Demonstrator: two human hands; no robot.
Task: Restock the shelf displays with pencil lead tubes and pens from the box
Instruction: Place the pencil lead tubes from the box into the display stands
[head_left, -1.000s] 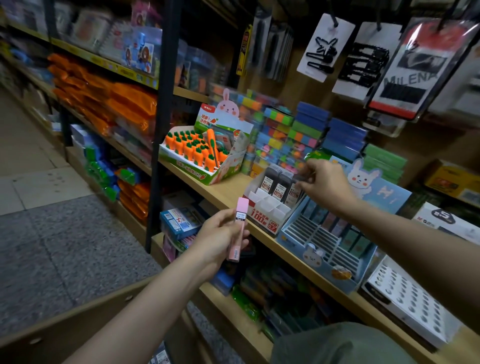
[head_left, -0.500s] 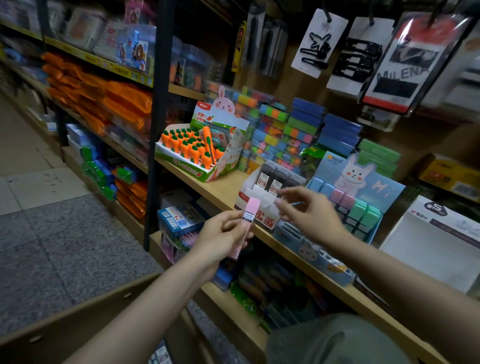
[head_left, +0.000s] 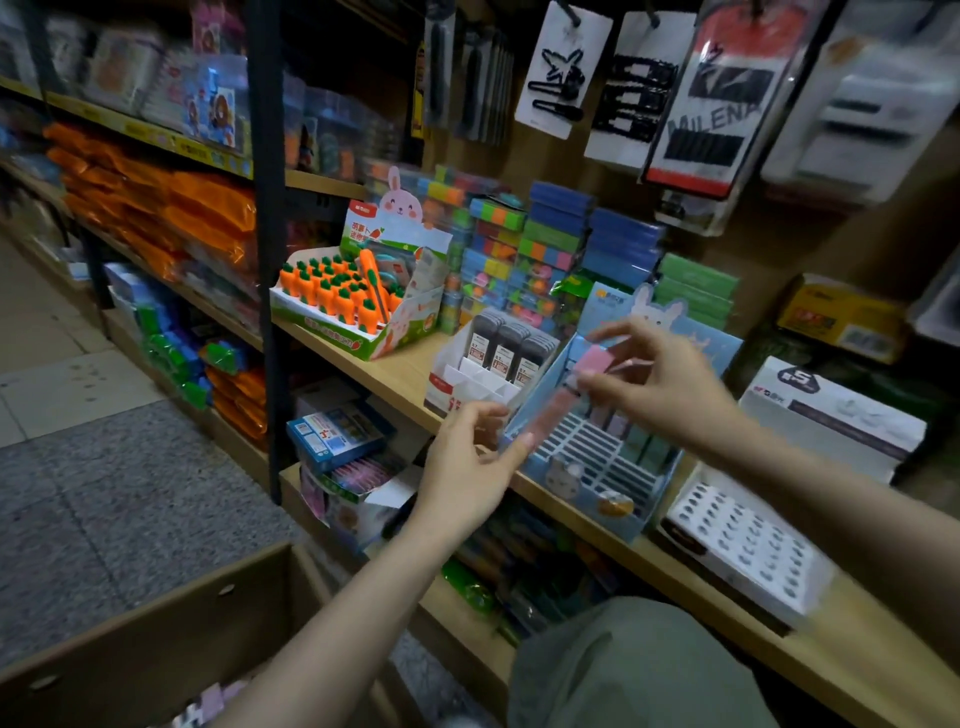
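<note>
Now one pink lead tube (head_left: 563, 400); right hand (head_left: 660, 384) pinches cap, left hand (head_left: 467, 467) grip loose.

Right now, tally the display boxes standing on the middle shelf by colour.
Green and white box with the orange carrots: 1
White and red box with the dark lead tubes: 1
Blue box with the bunny card, where both hands meet at a pink tube: 1
White box with rows of holes: 1
Total: 4
</note>
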